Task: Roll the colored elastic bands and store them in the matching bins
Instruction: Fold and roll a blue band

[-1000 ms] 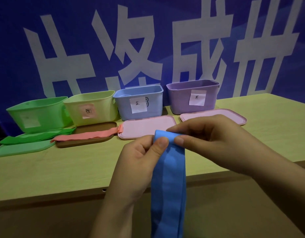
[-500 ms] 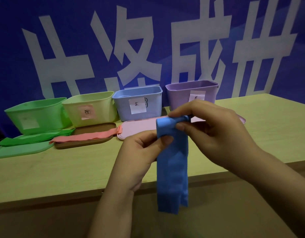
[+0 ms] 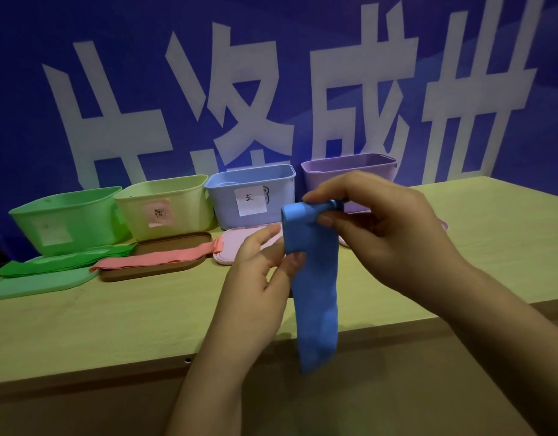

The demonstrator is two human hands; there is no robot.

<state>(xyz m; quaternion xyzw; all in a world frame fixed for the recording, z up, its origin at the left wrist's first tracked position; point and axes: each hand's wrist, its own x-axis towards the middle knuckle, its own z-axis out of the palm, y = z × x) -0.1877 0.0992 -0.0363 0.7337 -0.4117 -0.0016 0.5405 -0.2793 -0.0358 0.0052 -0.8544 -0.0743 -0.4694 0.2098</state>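
The right hand's (image 3: 381, 234) fingers (image 3: 326, 220) pinch the rolled top end of the blue band (image 3: 315, 278), thumb below and fingertips above the small roll. The left hand (image 3: 255, 278) pinches the band's left edge just under the roll between thumb and forefinger. The rest of the band hangs straight down in front of the table (image 3: 114, 325) edge. Behind the hands, along the table's far side, stand the green bin (image 3: 67, 221), yellow bin (image 3: 164, 206), blue bin (image 3: 249, 196) and purple bin (image 3: 350, 168). A green band (image 3: 60, 262) and a pink band (image 3: 158, 259) lie flat across lids before the left bins.
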